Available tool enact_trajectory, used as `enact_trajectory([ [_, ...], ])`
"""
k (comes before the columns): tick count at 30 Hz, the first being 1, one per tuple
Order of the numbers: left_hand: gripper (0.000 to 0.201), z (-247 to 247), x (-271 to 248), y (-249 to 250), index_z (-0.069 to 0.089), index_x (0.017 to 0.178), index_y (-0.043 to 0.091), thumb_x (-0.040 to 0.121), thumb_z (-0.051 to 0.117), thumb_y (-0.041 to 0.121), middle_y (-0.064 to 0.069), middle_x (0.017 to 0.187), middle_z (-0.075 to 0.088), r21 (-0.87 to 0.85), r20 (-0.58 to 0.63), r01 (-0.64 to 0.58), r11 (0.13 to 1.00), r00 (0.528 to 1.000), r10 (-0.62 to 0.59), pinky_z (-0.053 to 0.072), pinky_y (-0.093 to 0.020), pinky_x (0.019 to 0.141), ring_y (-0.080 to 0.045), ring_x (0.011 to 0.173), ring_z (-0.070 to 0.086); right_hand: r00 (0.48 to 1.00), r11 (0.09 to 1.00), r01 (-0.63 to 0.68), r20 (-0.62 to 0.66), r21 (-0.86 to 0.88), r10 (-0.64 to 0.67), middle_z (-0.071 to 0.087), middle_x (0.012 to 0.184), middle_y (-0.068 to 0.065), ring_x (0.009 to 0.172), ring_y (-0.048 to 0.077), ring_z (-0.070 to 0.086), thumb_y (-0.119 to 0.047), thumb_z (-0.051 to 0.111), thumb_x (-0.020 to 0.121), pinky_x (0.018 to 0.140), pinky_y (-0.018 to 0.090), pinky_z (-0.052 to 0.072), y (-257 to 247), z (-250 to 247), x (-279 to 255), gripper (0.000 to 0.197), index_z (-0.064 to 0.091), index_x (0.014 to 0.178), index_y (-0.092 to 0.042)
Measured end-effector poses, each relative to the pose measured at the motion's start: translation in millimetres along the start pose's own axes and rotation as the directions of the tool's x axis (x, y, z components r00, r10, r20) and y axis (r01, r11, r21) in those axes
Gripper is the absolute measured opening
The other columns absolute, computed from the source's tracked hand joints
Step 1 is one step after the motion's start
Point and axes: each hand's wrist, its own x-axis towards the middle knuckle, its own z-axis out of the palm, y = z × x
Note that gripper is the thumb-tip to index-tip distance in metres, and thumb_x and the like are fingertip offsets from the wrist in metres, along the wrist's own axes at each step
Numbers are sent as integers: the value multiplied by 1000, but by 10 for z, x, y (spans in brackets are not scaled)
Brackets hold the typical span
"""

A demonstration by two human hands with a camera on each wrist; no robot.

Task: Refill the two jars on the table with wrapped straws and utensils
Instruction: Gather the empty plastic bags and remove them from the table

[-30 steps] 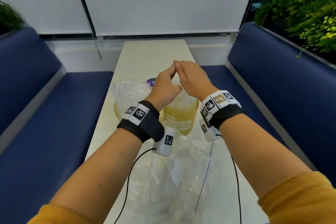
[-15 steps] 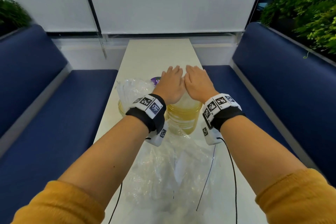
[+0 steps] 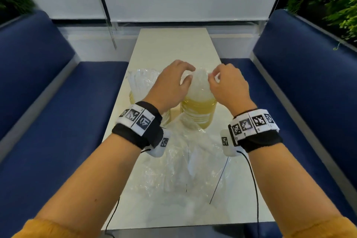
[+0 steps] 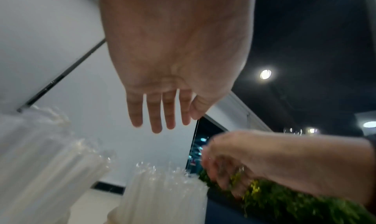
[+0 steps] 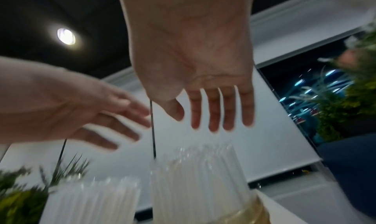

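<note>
Two amber jars stand side by side mid-table [image 3: 174,44], both packed w/ upright wrapped straws. The right jar [image 3: 199,114] sits at about 12 o'clock from the person's chest; the left jar [image 3: 133,96] just beside it at about 11 o'clock, partly hidden behind the left wrist.

L hand [image 3: 170,87] hovers over the straw bundle [image 3: 199,85] of the right jar, at the bundle's 9 o'clock. Head view shows fingers bent down round the tops; wrist view shows fingers [image 4: 154,115] extended and loose, gripping nothing. Contact w/ the straws: can't tell.

R hand [image 3: 228,87] is at the bundle's 3 o'clock, fingers bent toward the straw tops in head view; own wrist view shows fingers [image 5: 213,111] straight, spread, above the straws w/ a gap, holding nothing.

Straws in left jar [image 3: 143,81] stand fanned out, untouched.

Crumpled clear plastic bag [image 3: 179,170] lies on the table at 6 o'clock from the jars, between the forearms. Blue bench seats [image 3: 58,121] flank the table at 9 and 3 o'clock; green plants [image 3: 328,0] at about 2 o'clock behind the right bench.
</note>
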Motion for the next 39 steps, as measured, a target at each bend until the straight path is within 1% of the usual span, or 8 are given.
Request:
enact_trajectory([
  [3, 10, -147, -491, -13, 66, 99, 21, 98, 57, 27, 9, 91, 67, 47, -155, 119, 992, 982, -110, 50, -25, 72, -12, 79, 63, 925, 931, -286, 189, -227, 330, 66, 105, 11, 94, 33, 61, -60, 37, 98, 72, 37, 43, 269, -162, -385, 56, 64, 105, -11],
  [7, 46, 58, -939, -328, 55, 130, 20, 100, 45, 54, -6, 121, 67, 383, 137, 402, 832, 866, -482, 52, -42, 90, -29, 108, 64, 696, 789, -383, 411, -480, 589, 73, 88, 4, 86, 24, 66, -85, 32, 83, 82, 35, 50, 575, 12, -884, 85, 72, 93, -10],
  [12, 50, 369, -1108, -547, 67, 87, 5, 99, 51, 51, -14, 96, 73, 174, 332, 545, 820, 752, -570, 51, -40, 81, -34, 90, 67, 456, 704, -704, 696, -99, 554, 77, 77, 13, 63, 23, 66, -59, 48, 96, 72, 32, 52, 571, 325, -1195, 62, 71, 95, -1],
  [21, 29, -130, -1316, -354, 57, 89, 17, 106, 36, 28, -8, 77, 67, -326, 11, 515, 792, 840, -542, 47, -28, 47, -19, 54, 70, 799, 630, -559, 552, 539, 237, 78, 85, 5, 71, 12, 72, -49, 67, 90, 73, 32, 55, 11, -383, -1224, 37, 66, 107, -16],
  [24, 32, -311, -1453, -417, 52, 85, 15, 108, 33, 27, -9, 69, 60, -358, -120, 457, 814, 842, -525, 44, -29, 47, -20, 50, 60, 803, 616, -509, 589, 601, 89, 78, 82, 7, 76, 18, 75, -37, 62, 97, 78, 36, 56, -212, -376, -1347, 30, 67, 106, -9],
  [27, 31, -415, -1645, -658, 53, 83, 13, 106, 36, 25, -1, 69, 55, -207, -251, 478, 854, 817, -519, 39, -33, 56, -19, 63, 50, 843, 494, -525, 505, 693, 186, 61, 60, 9, 44, 15, 58, -27, 56, 101, 48, 26, 51, -313, -143, -1425, 22, 65, 103, -7],
  [31, 26, -437, -1913, -948, 55, 86, 13, 104, 42, 26, 6, 71, 52, -125, -250, 576, 808, 770, -587, 35, -33, 59, -18, 68, 48, 832, 623, -538, 478, 569, 281, 52, 51, 3, 32, 9, 42, -28, 58, 100, 35, 20, 35, -278, 294, -1467, 21, 67, 102, -9],
  [39, 19, -159, -2109, -1547, 52, 108, 21, 95, 60, 32, -2, 122, 53, -155, 246, 788, 596, 615, -749, 43, -36, 91, -23, 112, 53, 692, 811, -511, 697, 285, 191, 66, 115, 2, 111, 22, 59, -41, 58, 96, 94, 36, 45, -183, 1152, -1635, 29, 70, 84, -17],
])
